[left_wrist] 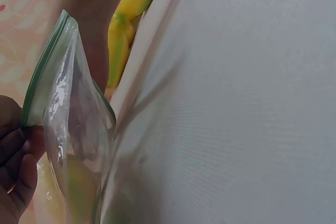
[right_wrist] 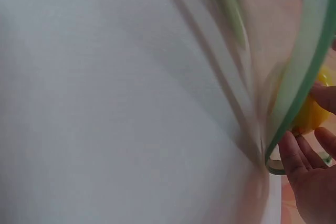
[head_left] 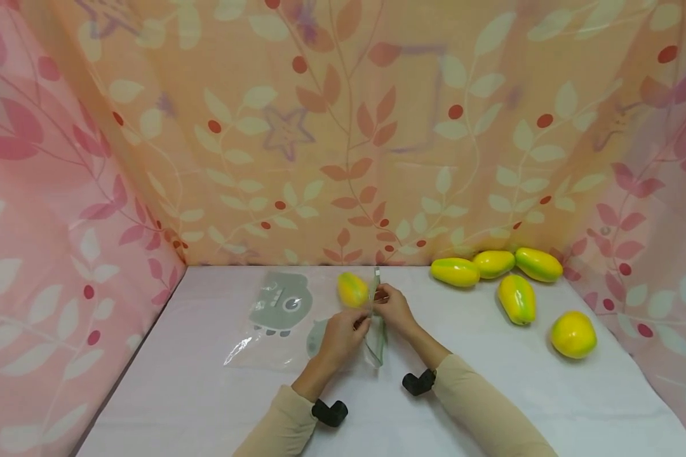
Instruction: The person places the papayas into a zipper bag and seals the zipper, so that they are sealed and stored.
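A clear zip bag [head_left: 280,304] with a grey cartoon animal print lies with its green-edged mouth raised toward the right. One yellow-green papaya-like fruit [head_left: 352,290] shows through the plastic near the mouth and appears to be inside. My left hand [head_left: 343,336] pinches the near side of the mouth; in the left wrist view its fingers [left_wrist: 21,150] are against the green zip strip [left_wrist: 44,66]. My right hand [head_left: 394,308] holds the far part of the mouth. The right wrist view shows its fingers [right_wrist: 294,156] at the green edge, partly cut off by the frame.
Several more papaya-like fruits [head_left: 517,299] lie on the white tabletop [head_left: 463,355] at the right, some against the back. One rounder-looking fruit [head_left: 573,334] sits nearest the right edge. A patterned curtain [head_left: 343,127] encloses the back and both sides.
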`<state>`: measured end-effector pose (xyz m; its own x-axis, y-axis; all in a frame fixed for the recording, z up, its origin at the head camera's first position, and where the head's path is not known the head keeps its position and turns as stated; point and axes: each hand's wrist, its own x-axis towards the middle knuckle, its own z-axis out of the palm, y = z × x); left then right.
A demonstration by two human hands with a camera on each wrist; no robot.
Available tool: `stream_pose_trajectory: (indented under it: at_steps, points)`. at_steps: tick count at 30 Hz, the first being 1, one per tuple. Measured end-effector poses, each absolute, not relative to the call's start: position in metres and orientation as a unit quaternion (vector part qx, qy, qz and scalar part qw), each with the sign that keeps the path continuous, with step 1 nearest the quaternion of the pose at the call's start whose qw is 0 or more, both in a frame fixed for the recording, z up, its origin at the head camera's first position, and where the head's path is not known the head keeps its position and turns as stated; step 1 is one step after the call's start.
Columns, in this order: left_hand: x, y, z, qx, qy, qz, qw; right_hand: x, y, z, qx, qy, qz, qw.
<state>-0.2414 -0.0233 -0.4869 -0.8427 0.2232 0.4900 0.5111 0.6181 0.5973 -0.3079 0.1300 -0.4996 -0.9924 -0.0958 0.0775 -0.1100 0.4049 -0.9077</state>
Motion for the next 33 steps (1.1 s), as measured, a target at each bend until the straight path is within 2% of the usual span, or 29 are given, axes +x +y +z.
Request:
stream_pose_trajectory:
  at_steps: [5,12,24,33]
  points:
    - [-0.243,-0.023,-0.489,-0.222,-0.873,-0.380,0.211,-0.308,0.126,-0.500,0.059,-0.843,0.535,0.009]
    - [-0.243,-0.026,-0.485,-0.184,-0.883,-0.393,0.177,-0.307,0.137,-0.484,0.070,-0.844,0.532,-0.009]
    - [-0.240,-0.024,-0.489,-0.163,-0.885,-0.405,0.160,-0.308,0.189,-0.466,0.078,-0.888,0.452,-0.014]
    - [-0.239,-0.025,-0.488,-0.173,-0.883,-0.400,0.172,-0.298,0.234,-0.449,0.066,-0.903,0.423,-0.019]
